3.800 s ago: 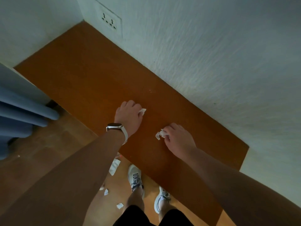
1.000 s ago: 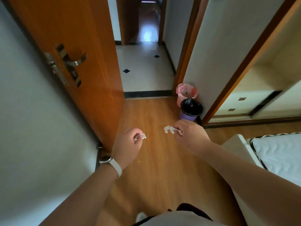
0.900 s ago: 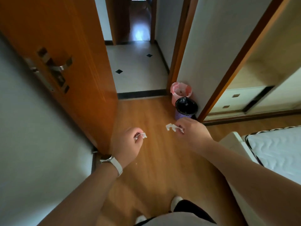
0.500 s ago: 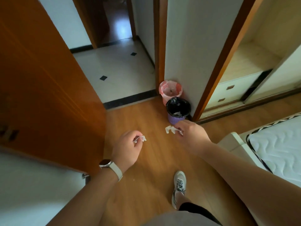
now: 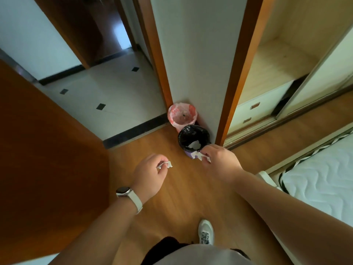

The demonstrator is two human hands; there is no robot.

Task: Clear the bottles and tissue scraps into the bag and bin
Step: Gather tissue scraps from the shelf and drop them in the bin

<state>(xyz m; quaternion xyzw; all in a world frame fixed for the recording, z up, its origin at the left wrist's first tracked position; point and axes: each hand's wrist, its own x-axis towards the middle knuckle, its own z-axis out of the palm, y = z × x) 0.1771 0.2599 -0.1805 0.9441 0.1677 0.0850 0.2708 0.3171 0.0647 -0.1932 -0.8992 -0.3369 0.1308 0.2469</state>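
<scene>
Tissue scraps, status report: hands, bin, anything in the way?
Left hand pinches one tissue scrap. Right hand pinches a second scrap by the black-lined bin, not dropped yet. Pink-lined bin behind it; only wood floor between.

The right hand [image 5: 221, 162] and the right tissue scrap [image 5: 197, 155] it pinches cover the near rim and part of the purple wall of the black-lined bin [image 5: 193, 136]. That bin hides the foot of the pink-lined bin [image 5: 181, 113], where a dark speck is too small to name. Most of the left tissue scrap [image 5: 166, 165] is tucked into the curled fingers of the left hand [image 5: 148, 177]. The door [image 5: 47, 159] runs off the left edge, the mattress [image 5: 324, 169] off the right. The heel of the shoe [image 5: 206, 231] is hidden under the person's clothing.
</scene>
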